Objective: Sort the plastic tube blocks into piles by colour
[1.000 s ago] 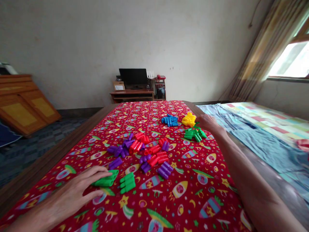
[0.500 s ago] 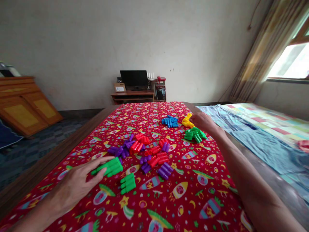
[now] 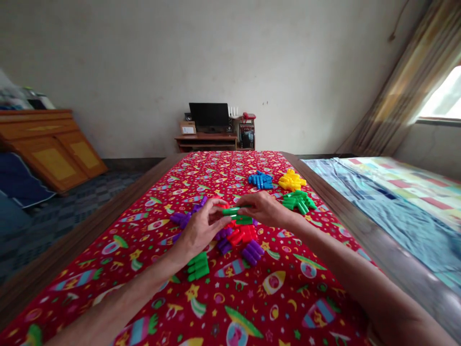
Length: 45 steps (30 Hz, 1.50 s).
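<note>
Between my two hands is a green plastic toy block [image 3: 232, 211] made of joined rounded tubes, held above the pile. My left hand [image 3: 201, 226] pinches its left end, and my right hand [image 3: 262, 207] closes on its right end. Below lie red blocks [image 3: 242, 235] and purple blocks [image 3: 253, 252], partly hidden by my hands. Another green block [image 3: 198, 266] rests on the cloth near my left wrist. Beyond my right hand are separate heaps of blue blocks [image 3: 260, 180], yellow blocks [image 3: 292, 180] and green blocks [image 3: 299, 201].
A red patterned cloth [image 3: 273, 312] covers the long table, whose dark wooden edge [image 3: 345, 211] shows on the right. To the right is a bed [image 3: 396, 216]. A monitor [image 3: 209, 115] on a desk stands by the far wall, and a wooden cabinet [image 3: 54, 149] at left.
My left hand has carried the green block right and forward over the pile. My right hand has left the yellow heap and come in to grip the block. The view has turned slightly left.
</note>
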### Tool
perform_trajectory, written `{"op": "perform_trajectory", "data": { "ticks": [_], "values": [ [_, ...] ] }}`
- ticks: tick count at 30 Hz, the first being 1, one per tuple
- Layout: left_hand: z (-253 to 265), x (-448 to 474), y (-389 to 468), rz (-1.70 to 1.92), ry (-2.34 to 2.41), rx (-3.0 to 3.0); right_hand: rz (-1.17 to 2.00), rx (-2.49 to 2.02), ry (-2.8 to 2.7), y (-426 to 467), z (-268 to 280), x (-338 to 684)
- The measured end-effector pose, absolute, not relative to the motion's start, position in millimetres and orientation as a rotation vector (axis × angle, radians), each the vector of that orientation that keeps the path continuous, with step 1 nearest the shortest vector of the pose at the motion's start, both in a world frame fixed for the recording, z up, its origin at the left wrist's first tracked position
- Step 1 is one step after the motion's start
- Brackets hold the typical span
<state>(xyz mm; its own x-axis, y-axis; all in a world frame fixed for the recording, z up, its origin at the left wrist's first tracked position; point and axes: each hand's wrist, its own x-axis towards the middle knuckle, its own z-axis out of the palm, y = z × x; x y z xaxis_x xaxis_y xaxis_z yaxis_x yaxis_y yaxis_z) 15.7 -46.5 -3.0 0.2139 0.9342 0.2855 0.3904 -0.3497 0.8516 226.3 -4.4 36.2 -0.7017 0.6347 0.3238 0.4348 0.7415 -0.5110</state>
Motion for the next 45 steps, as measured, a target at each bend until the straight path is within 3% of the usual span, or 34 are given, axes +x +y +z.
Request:
{"op": "perform_trajectory", "data": {
  "ticks": [12, 18, 26, 30, 34, 39, 45],
  "values": [
    [11.0, 8.8, -51.1, 0.847, 1.358, 2.282, 0.669, -0.699, -2.559, -4.0, 44.9, 233.5],
    [12.9, 2.5, -50.8, 0.877, 1.398, 2.328, 0.206, -1.237, -2.391, 39.6, 58.6, 312.1],
    [1.2, -0.4, -44.2, 0.842, 1.372, 2.363, 0.169, -1.697, -2.34, 71.7, 36.4, 370.6],
    [1.2, -1.4, -44.5, 0.832, 1.359, 2.318, -0.042, -1.862, -2.202, 65.3, 42.6, 362.1],
    [0.2, 0.9, -44.6, 0.813, 1.299, 2.075, 0.027, -1.646, -2.316, 44.0, 61.0, 329.4],
    [-7.2, 5.2, -44.7, 0.87, 1.218, 1.947, 0.554, -0.854, -2.63, -0.2, 60.0, 256.3],
    [2.7, 5.2, -47.2, 0.873, 1.259, 2.0, 0.358, -0.918, -2.749, -9.1, 56.0, 240.6]
  ]
}}
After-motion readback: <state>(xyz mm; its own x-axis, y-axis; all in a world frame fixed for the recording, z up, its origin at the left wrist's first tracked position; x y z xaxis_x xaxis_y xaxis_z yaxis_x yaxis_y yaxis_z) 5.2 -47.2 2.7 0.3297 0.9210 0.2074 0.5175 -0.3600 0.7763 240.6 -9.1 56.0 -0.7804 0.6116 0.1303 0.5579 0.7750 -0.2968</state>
